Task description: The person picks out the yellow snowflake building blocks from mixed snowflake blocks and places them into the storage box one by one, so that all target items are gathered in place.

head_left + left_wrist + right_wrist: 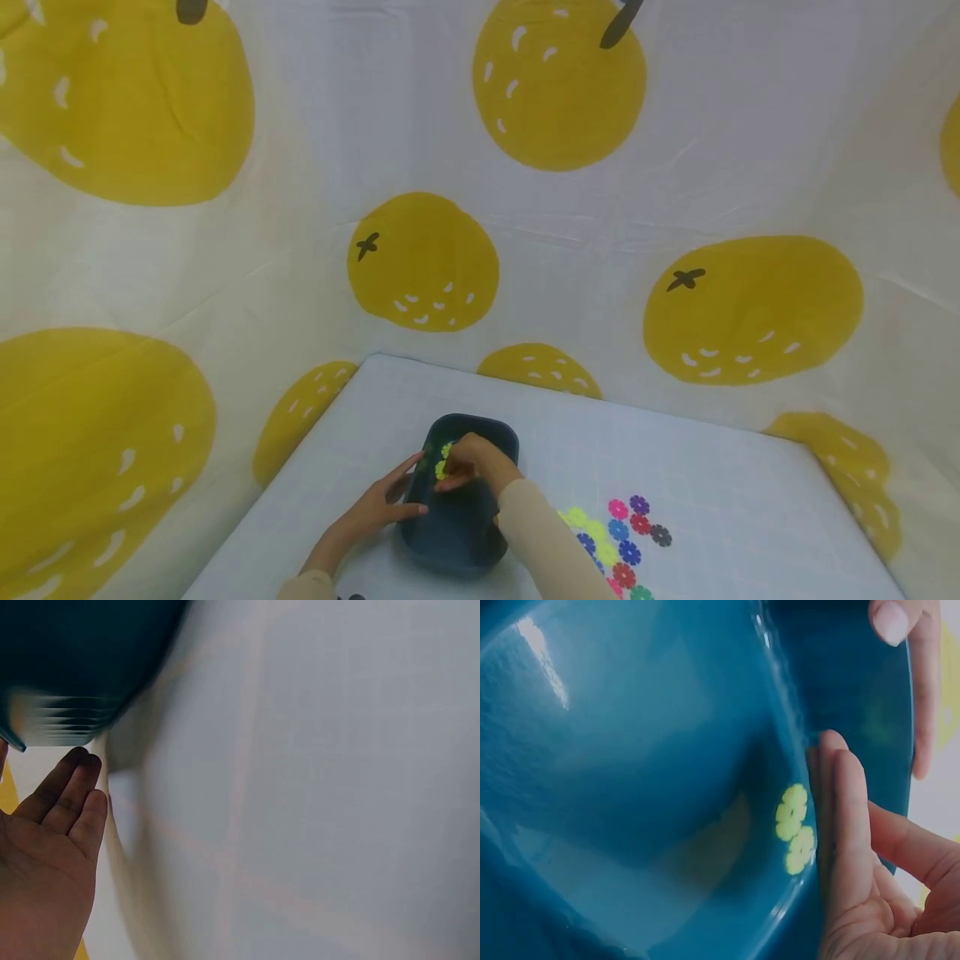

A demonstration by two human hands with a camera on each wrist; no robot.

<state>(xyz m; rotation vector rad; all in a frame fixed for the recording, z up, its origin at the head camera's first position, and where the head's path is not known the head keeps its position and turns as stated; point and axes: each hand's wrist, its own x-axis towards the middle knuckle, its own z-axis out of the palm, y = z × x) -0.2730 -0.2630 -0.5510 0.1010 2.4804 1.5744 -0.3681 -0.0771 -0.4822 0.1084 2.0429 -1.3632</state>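
Tub of dark blue-green plastic (453,533), a deep rounded rectangle, sits on the white cloth-covered bench (735,492) in the head view. The left hand (386,502) is at its left side, thumb reaching over the rim and fingers spread along the outside. The right hand (472,462) is inside the tub, bent down beside flat, bright yellow, flower-shaped pieces (441,469) near the left wall. Right of the beige right sleeve (543,533), more yellow flower-shaped discs (596,531) lie bunched on the bench, with pink, purple, blue, red, dark grey and green ones (640,524) around them. Behind stands a pale sheet printed with large yellow fruit (570,250).

In the left wrist view, the left palm faces the camera with three fingers straight, their tips just beside the tub, whose wall fills the upper left corner.

In the right wrist view, two yellow pieces lie side by side inside the tub, just beside the right hand's straight fingers. The right thumb's tip is hidden behind them, so whether that grip is closed on anything cannot be told. At upper right, the left grip clasps the tub's wall, thumb inside and a finger outside.
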